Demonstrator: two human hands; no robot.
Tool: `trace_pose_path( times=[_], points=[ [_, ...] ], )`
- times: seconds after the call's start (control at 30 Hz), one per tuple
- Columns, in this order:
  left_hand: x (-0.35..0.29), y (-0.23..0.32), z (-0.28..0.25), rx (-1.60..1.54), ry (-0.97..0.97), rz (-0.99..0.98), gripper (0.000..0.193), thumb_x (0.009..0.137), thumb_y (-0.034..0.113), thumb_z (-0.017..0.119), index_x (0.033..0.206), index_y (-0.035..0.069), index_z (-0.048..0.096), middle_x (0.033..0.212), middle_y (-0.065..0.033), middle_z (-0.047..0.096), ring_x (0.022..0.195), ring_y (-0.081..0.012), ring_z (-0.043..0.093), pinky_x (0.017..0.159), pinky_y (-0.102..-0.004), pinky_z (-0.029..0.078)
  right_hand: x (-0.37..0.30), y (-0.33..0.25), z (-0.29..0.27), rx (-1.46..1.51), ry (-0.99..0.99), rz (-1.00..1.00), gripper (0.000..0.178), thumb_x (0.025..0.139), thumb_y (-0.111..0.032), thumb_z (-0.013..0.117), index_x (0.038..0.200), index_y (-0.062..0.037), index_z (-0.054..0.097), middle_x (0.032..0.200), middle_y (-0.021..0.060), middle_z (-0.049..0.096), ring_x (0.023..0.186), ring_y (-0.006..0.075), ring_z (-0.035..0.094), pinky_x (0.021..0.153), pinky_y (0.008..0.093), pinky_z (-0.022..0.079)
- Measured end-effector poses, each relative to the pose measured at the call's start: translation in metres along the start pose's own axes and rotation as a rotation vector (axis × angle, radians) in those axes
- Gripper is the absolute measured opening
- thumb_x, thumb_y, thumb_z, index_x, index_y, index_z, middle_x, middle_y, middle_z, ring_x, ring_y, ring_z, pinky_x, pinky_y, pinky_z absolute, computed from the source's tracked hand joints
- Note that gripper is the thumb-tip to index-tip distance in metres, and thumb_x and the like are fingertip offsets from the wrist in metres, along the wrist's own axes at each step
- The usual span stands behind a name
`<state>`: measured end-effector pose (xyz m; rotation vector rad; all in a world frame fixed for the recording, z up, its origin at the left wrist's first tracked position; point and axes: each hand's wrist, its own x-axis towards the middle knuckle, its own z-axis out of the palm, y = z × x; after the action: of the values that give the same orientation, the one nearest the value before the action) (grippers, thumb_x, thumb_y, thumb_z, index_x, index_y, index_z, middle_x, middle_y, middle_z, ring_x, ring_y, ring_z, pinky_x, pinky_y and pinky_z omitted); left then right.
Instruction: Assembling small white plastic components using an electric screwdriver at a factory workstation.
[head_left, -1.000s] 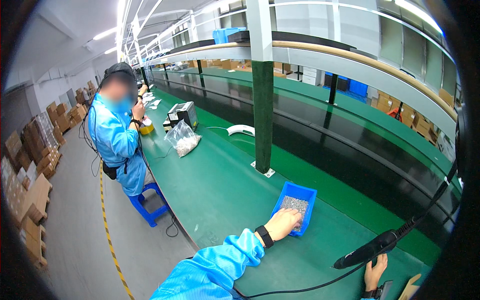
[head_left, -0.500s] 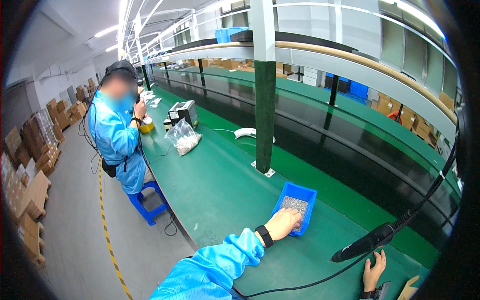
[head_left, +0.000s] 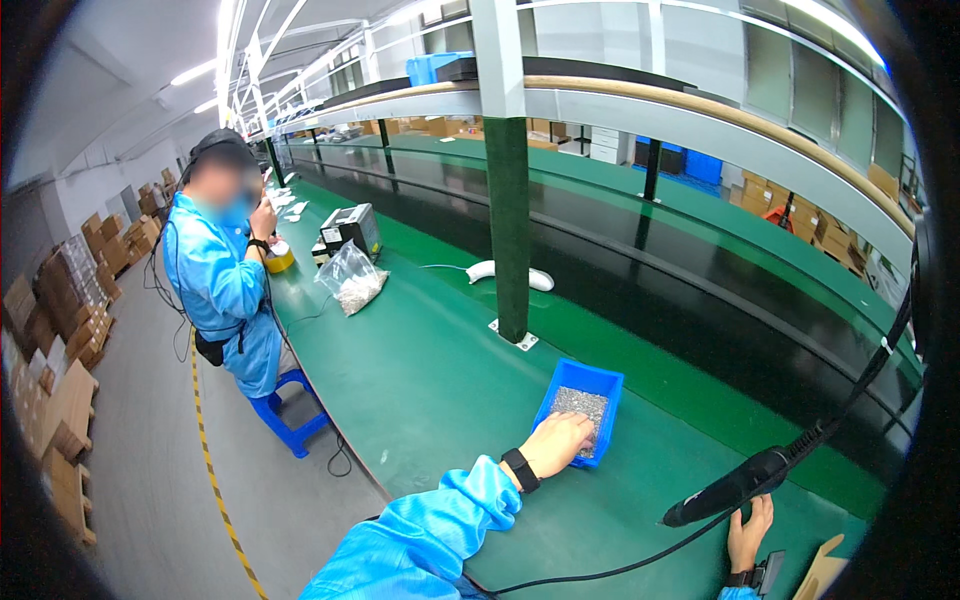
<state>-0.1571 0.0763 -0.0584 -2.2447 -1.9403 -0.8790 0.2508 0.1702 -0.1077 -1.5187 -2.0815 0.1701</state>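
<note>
My left hand [head_left: 556, 441] reaches over the near rim of a blue plastic bin [head_left: 605, 384]. Its fingers curl down into a heap of small silvery metal parts [head_left: 580, 402], too small to name. The fingertips are hidden there, so whatever they pinch does not show. At the lower right, my right hand [head_left: 749, 534] is open, fingers stretched out and thumb apart. It is beside a black electric screwdriver [head_left: 728, 487], whose body partly covers the fingertips. The screwdriver hangs tilted on its cable, its tip toward the lower left.
A grey post with a green lower part [head_left: 508, 230] rises from the green bench [head_left: 430, 400]. Farther left are a clear bag of pale parts [head_left: 358, 291] and a boxy device [head_left: 350, 230]. A co-worker [head_left: 215, 265] is at the bench's left edge. A cardboard piece [head_left: 822, 570] is at the lower right.
The view has shifted slightly. My left hand stays in the bin, its fingers still among the metal parts. My right hand has come closer to the screwdriver, its fingertips now partly behind it.
</note>
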Motion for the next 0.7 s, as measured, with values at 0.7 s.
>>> trace_pose_path(
  times=[0.7],
  points=[
    [0.007, 0.009, -0.014, 0.044, 0.170, 0.077, 0.011, 0.065, 0.009, 0.065, 0.072, 0.009, 0.057, 0.086, -0.0019, 0.055, 0.083, -0.0213, 0.052, 0.071, -0.0330, 0.041, 0.002, -0.019, -0.013, 0.037, -0.013, 0.001, 0.039, 0.069, -0.010, 0.060, 0.106, -0.0017, 0.051, 0.129, 0.0207, 0.037, 0.120, 0.0369, 0.032, 0.101, 0.0442, 0.022]
  ],
)
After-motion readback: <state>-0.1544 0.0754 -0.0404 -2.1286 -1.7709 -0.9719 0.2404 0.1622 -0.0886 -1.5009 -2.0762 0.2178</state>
